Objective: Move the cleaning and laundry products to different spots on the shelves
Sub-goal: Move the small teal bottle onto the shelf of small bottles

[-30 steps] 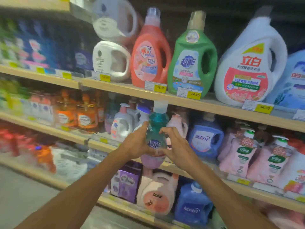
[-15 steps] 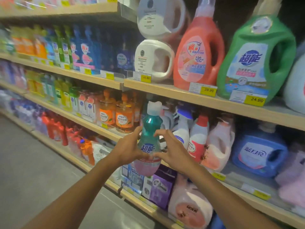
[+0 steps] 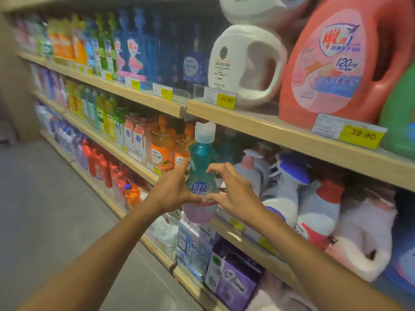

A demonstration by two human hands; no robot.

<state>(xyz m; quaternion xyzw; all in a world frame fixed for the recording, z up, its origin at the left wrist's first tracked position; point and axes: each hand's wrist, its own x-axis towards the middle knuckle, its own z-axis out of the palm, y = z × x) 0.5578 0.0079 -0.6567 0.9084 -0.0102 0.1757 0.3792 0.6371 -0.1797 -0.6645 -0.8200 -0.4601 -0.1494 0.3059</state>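
Note:
I hold a teal bottle with a white flip cap and a pink base upright in front of the middle shelf. My left hand grips its left side and my right hand its right side, thumbs meeting across the label. Orange pump bottles stand just left of the bottle, white spray bottles just right of it. The bottle's back is hidden.
The upper shelf carries a white jug, a red jug and blue refill pouches. Purple boxes sit on the lower shelf. Red bottles line the lower left. Grey aisle floor lies left.
My view and both hands have shifted left along the shelves with the teal bottle, from the blue jug area to beside the orange pump bottles. The two-handed grip is unchanged.

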